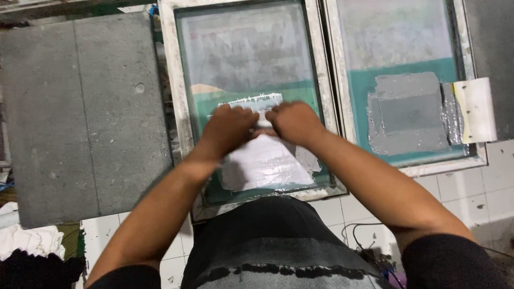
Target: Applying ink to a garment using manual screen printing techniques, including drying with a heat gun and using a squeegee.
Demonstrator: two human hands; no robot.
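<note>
While I lean over the printing frame point(184, 107) in front of me, both my hands are closed side by side on a squeegee point(251, 100) that lies across the mesh. My left hand point(230, 128) wraps its left part and my right hand point(293, 122) its right part, knuckles up, fingers curled tight over the grip, so only a pale strip of its far edge with ink on it shows beyond my knuckles. Behind my hands, nearer my body, a wide smear of white ink point(265, 163) covers the green screen.

I judge the squeegee to be light and stiff along its length, with a softer blade edge that flexes under pressure; the wet ink would make the blade slippery, so the dry top grip, held evenly with two hands, is the place to hold it. The mesh looks taut and thin, likely easy to dent or tear with a sharp corner.

To my right a second frame point(476, 155) sits just beside the first, with a patch of grey ink point(409, 112) and a white scraper point(476, 109) resting at its right edge. A bare grey board point(80, 112) lies to my left, above a heap of rags point(29, 241).
</note>
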